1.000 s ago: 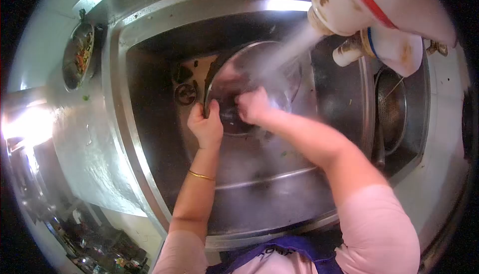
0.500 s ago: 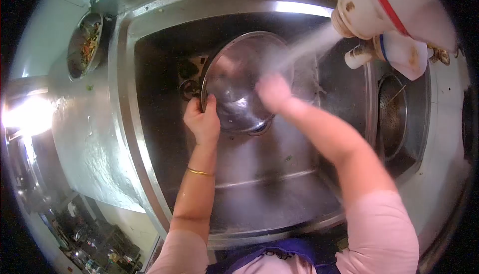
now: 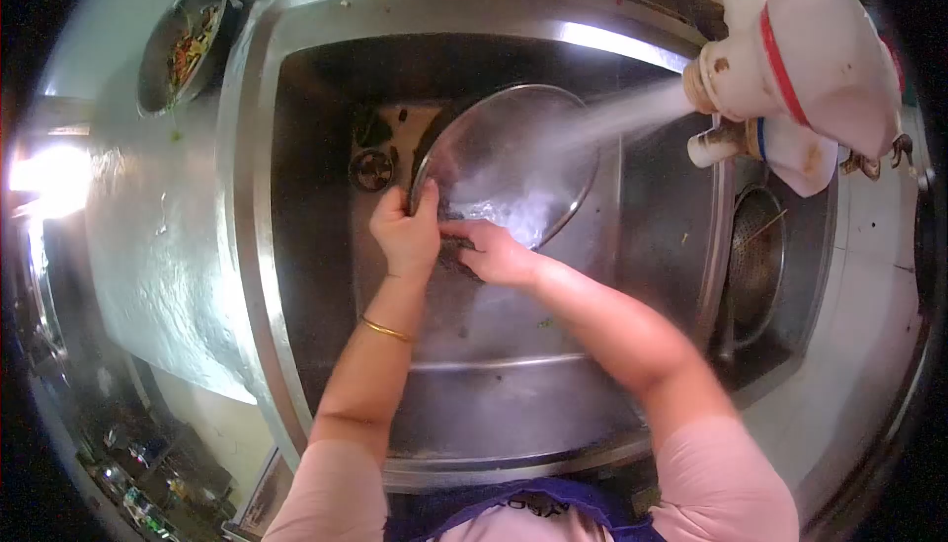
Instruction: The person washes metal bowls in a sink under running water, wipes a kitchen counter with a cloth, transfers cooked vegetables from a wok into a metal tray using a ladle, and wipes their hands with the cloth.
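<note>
A round metal bowl (image 3: 513,162) is tilted in the deep sink (image 3: 513,335), catching a stream of water in its hollow. My left hand (image 3: 407,231) grips the bowl's left rim, thumb over the edge. At the near rim, close beside the left hand, my right hand (image 3: 494,254) has its fingers curled. Something dark shows under those fingers, too unclear to name. Water pours from a white tap (image 3: 741,78) with a red ring at the upper right.
A metal bowl with food scraps (image 3: 183,53) stands on the steel counter (image 3: 158,256) to the left. A drain (image 3: 373,169) lies in the sink's far left corner. A perforated strainer (image 3: 758,256) rests in the right basin. Another tap (image 3: 726,144) is below the running one.
My right hand has moved from inside the bowl to its near rim, beside my left hand. The bowl has tipped, its hollow facing more toward the stream. The view has shifted slightly.
</note>
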### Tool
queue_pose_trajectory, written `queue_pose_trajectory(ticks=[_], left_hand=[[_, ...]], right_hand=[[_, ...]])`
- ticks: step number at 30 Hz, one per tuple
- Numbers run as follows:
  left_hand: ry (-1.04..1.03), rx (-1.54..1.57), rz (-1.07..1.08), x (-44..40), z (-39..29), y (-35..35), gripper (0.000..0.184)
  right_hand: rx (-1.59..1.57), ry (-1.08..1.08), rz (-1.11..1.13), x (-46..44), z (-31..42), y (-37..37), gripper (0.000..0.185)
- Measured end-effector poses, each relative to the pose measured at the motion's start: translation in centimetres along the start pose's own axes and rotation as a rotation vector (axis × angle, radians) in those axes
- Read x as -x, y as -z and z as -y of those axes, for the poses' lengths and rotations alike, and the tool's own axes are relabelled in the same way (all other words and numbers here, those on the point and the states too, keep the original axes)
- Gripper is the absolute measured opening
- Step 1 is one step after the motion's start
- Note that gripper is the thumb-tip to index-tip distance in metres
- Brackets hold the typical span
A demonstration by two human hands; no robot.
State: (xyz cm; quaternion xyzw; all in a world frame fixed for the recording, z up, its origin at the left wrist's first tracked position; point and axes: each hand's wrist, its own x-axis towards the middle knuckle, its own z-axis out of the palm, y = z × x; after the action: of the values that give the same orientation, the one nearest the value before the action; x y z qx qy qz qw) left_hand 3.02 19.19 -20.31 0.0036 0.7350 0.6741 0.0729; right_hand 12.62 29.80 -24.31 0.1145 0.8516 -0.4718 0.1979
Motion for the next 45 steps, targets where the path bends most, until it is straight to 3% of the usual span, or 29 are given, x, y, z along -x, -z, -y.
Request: queue_pose_trajectory(ticks=[2,3,5,7,11,12,13,15,18,21,23,25,27,28,31,32,35,36,39,40,41,43,45], left_hand=[[-0.042,-0.105,0.029,-0.1,1.7,1.2,0.038],[-0.066,-0.155,0.046,-0.3,2.2,1.6,0.037],[-0.028,-0.113,0.050,-0.2,1.1,0.9,0.037],[0.003,-0.077,0.029,0.0,0.8,0.4,0.037],[0.025,-0.095,0.058,0.2,2.6,1.9,0.034],[0.023,-0.063,0.047,0.0,2.7,1.6,0.032],[0.028,-0.033,0.038,0.1,2.5,1.3,0.031],[0.064,0.010,0.018,0.4,1.2,1.4,0.030],[0.032,-0.052,0.045,0.1,1.1,1.9,0.027],[0.031,0.020,0.039,0.0,1.8,1.7,0.026],[0.023,-0.008,0.055,-0.3,1.3,1.8,0.027],[0.017,-0.146,0.066,-0.1,0.5,1.5,0.028],[-0.001,-0.082,0.010,-1.1,0.9,1.3,0.030],[-0.010,-0.059,-0.013,-1.5,1.1,1.6,0.031],[-0.357,-0.357,0.238,-1.1,1.7,2.5,0.018],[-0.369,-0.452,0.300,-0.7,0.9,1.9,0.016],[0.046,-0.105,0.042,-0.5,3.2,-0.5,0.016],[0.114,-0.002,-0.042,-0.5,2.7,-0.6,0.017],[0.171,0.047,-0.098,-0.6,1.6,0.3,0.028],[0.036,-0.210,0.005,-0.2,2.3,1.3,0.027],[0.084,-0.124,0.023,-0.1,1.9,0.9,0.027],[0.181,0.041,0.049,0.6,0.3,0.0,0.027],[0.133,0.096,-0.020,0.1,1.2,-1.0,0.030]], right_hand=[[0.497,-0.037,0.094,1.6,1.7,1.9,0.047],[0.571,-0.014,0.037,1.7,0.3,2.2,0.049],[0.106,-0.161,0.070,0.2,-0.3,1.5,0.050],[-0.166,-0.001,-0.017,0.0,1.0,0.2,0.052],[0.438,-0.213,0.232,-0.4,1.7,3.2,0.052],[0.358,-0.182,0.159,-0.7,1.7,2.0,0.050],[-0.046,-0.099,0.106,-1.0,1.4,0.9,0.049],[-0.004,0.006,0.020,-0.4,1.2,0.1,0.048],[0.263,-0.152,0.167,-1.0,1.7,1.9,0.050],[-0.175,0.070,0.016,-0.1,-0.2,-0.6,0.051],[0.322,-0.189,0.197,-0.2,2.7,2.7,0.045],[0.257,-0.161,0.138,-1.0,1.6,1.8,0.042],[-0.264,0.152,-0.031,0.7,1.4,-0.1,0.041],[-0.268,0.160,-0.028,2.1,2.1,0.4,0.042],[0.446,-0.161,0.185,2.1,-0.1,3.5,0.046],[0.524,-0.166,0.140,0.9,-0.1,3.0,0.049],[-0.053,0.183,-0.144,-0.8,1.2,1.0,0.052],[0.004,0.206,-0.135,-0.1,3.0,1.6,0.055],[0.644,0.212,0.043,1.4,-0.2,4.3,0.051],[0.740,-0.023,0.193,0.4,-0.7,6.5,0.047],[0.825,-0.260,0.348,-0.7,-1.2,8.9,0.042],[0.975,0.100,-0.174,-0.7,-5.5,11.1,0.028],[1.052,-0.017,-0.228,-1.6,-5.4,9.4,0.024]])
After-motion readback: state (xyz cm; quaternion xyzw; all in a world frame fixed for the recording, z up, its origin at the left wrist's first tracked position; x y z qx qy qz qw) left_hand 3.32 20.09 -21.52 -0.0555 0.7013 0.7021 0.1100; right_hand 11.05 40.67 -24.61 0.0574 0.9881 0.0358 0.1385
